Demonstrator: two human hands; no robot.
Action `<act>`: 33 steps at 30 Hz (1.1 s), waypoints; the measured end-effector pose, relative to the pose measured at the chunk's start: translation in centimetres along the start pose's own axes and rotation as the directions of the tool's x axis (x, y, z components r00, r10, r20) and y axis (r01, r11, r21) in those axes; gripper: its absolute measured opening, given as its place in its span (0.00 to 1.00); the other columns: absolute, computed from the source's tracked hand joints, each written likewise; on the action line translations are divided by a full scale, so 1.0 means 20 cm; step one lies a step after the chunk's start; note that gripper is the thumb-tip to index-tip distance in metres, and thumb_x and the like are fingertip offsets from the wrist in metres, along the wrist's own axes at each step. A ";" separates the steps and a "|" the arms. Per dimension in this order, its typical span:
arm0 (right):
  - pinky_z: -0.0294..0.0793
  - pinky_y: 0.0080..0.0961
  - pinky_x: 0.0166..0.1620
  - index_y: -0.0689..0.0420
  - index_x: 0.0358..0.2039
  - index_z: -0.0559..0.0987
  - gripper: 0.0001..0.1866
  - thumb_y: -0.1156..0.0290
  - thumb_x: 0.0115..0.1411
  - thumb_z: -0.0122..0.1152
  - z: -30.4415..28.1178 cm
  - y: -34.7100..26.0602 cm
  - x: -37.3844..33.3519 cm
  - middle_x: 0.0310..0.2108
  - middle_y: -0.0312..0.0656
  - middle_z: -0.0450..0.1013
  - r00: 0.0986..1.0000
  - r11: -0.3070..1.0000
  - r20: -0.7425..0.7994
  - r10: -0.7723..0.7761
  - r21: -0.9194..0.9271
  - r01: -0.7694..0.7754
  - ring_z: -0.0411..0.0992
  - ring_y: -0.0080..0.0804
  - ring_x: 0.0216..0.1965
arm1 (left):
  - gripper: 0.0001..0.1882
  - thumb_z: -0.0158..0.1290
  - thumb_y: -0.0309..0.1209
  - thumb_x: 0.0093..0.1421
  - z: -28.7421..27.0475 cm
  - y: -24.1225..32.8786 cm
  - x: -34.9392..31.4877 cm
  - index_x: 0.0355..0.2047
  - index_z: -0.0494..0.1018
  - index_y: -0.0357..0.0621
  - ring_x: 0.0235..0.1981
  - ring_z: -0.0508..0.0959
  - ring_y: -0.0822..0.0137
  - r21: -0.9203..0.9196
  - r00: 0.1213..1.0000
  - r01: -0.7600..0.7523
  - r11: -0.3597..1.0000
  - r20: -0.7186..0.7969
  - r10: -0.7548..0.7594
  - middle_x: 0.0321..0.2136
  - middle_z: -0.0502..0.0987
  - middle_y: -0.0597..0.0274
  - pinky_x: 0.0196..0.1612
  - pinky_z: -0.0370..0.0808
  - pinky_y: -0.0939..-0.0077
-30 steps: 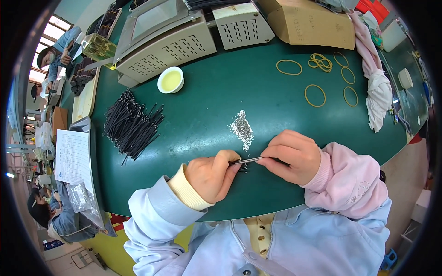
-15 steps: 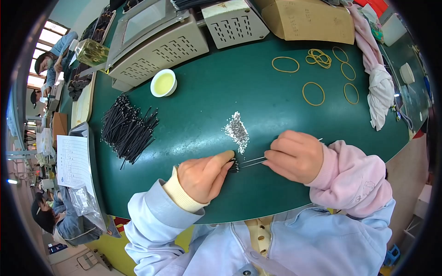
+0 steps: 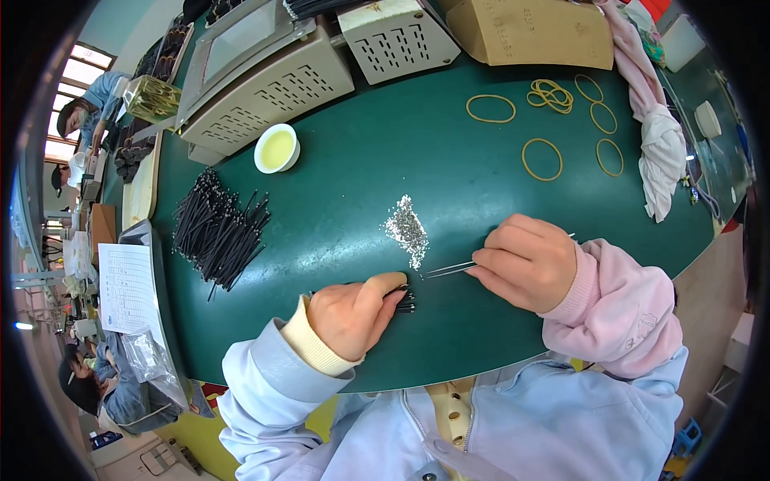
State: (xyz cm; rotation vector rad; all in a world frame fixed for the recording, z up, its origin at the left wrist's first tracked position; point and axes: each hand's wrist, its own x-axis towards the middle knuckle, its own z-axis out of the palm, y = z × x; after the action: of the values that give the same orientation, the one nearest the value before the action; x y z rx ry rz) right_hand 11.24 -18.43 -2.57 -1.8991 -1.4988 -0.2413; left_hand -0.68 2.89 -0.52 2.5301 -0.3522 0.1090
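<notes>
My left hand [image 3: 353,313] grips a small bundle of thin black wires [image 3: 406,301], their ends poking out past my fingers. My right hand [image 3: 529,260] holds metal tweezers [image 3: 451,269], tips pointing left toward a little heap of tiny silver parts [image 3: 407,228] on the green table [image 3: 385,160]. The tweezer tips sit just below the heap and a short gap right of the wire ends. A large pile of black wires [image 3: 218,232] lies to the left.
A small white bowl of yellowish liquid [image 3: 277,148] stands behind the pile. Beige vented machines [image 3: 265,80] and a cardboard box [image 3: 529,32] line the back. Several rubber bands [image 3: 553,120] and a cloth [image 3: 658,152] lie at right. Papers [image 3: 128,289] sit left; other people work beyond.
The tweezers have drawn apart from the wire ends and now point at the silver heap. My left hand has stayed about where it was with the bundle.
</notes>
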 end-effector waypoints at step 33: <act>0.68 0.23 0.27 0.59 0.23 0.73 0.07 0.75 0.44 0.63 0.07 -0.03 0.00 0.22 0.37 0.63 0.999 0.993 -0.009 0.039 0.114 -0.038 0.64 0.32 0.24 | 0.10 0.53 0.22 0.50 0.01 0.00 0.02 0.34 0.68 0.39 0.13 0.73 0.61 0.014 1.000 -0.030 0.999 0.010 0.030 0.13 0.71 0.58 0.17 0.70 0.70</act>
State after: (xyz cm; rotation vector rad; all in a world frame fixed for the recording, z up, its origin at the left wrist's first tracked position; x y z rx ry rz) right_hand 10.40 -17.56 -3.41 -1.8314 -1.4368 -0.1453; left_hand -0.27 2.68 -0.70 2.5402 -0.3946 0.1110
